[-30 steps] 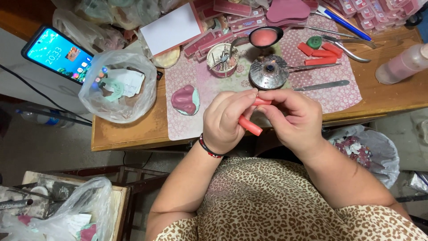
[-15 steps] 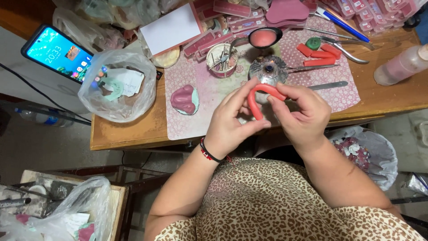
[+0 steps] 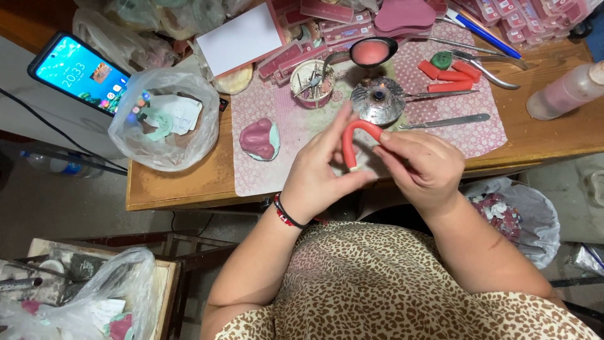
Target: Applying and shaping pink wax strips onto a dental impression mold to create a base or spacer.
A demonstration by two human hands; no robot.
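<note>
I see both hands pinching a red wax strip (image 3: 353,140), bent into an arch, held above the desk edge (image 3: 189,189). Left hand (image 3: 321,173) clamps its lower end, right hand (image 3: 423,165) fingertips grip the top. Small burner (image 3: 377,99) just behind, pink mat (image 3: 296,135) underneath.

Wooden table (image 3: 535,141) with pink patterned mat (image 3: 440,126), plastic bag (image 3: 167,119), pink bottle (image 3: 566,91).

A bag (image 3: 165,119) sits on the table (image 3: 176,189), left of the mat (image 3: 277,170).
</note>
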